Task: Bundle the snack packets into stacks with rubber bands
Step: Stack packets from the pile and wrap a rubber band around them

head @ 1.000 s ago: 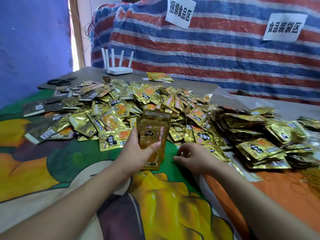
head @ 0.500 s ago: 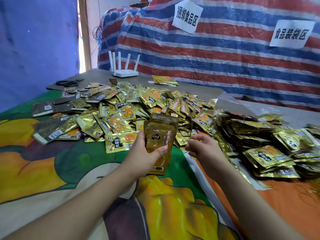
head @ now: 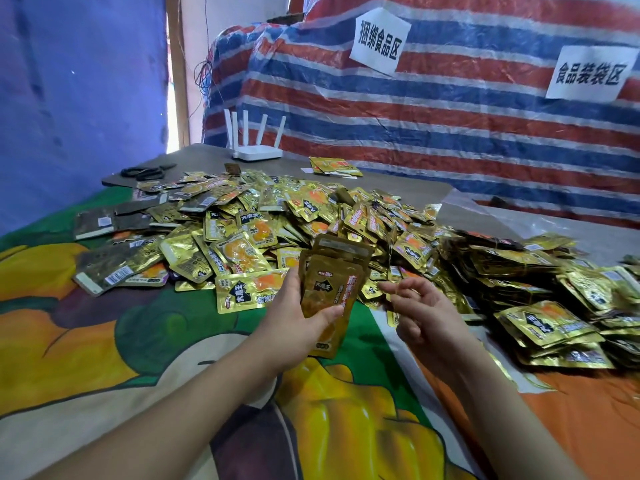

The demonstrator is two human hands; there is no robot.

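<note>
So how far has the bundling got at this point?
Done: stacked packets on the right look grouped, though no bands are discernible. In hand: the left hand grips a small stack of packets; the right hand is open beside it. Left: the big loose pile.

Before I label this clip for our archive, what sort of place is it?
Probably a makeshift food-packing workstation: a heap of gold snack packets on a cloth-covered table, paper zone signs taped to a striped tarp, and the left hand holding a stack of packets.
</note>
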